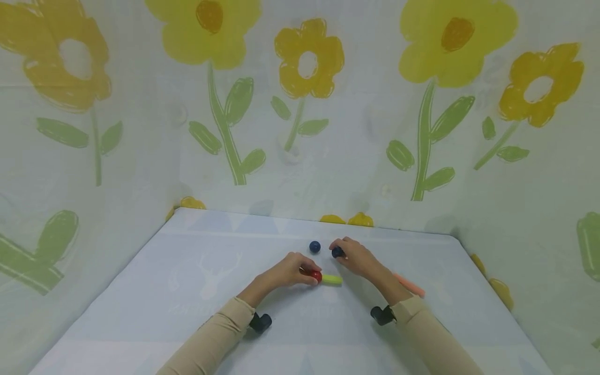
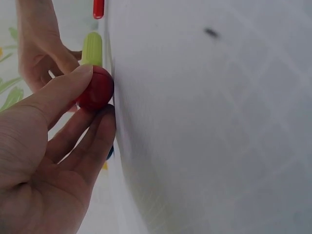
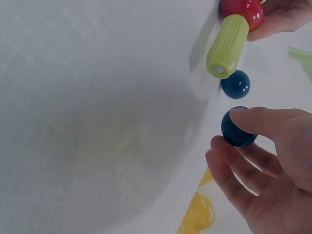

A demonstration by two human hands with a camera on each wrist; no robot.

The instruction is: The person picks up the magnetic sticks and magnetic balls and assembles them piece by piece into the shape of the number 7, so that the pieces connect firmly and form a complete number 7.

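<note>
My left hand (image 1: 291, 271) pinches a glossy red ball (image 2: 96, 88) between thumb and fingers, low over the white table. A ribbed yellow-green stick (image 3: 228, 46) extends from that ball toward the right, its end touching the ball. Farther right, my right hand (image 1: 357, 258) holds a dark blue ball (image 3: 239, 127) between thumb and fingertips. A second dark blue ball (image 1: 315, 247) lies on the table between the hands, a little behind the red one; in the right wrist view it shows just past the stick's free end.
A red-orange stick (image 1: 409, 285) lies beside my right forearm. Black wrist-camera mounts (image 1: 260, 323) hang from both sleeves. The white-covered table (image 1: 154, 291) ends at a flower-printed curtain (image 1: 347, 156) at the back and sides.
</note>
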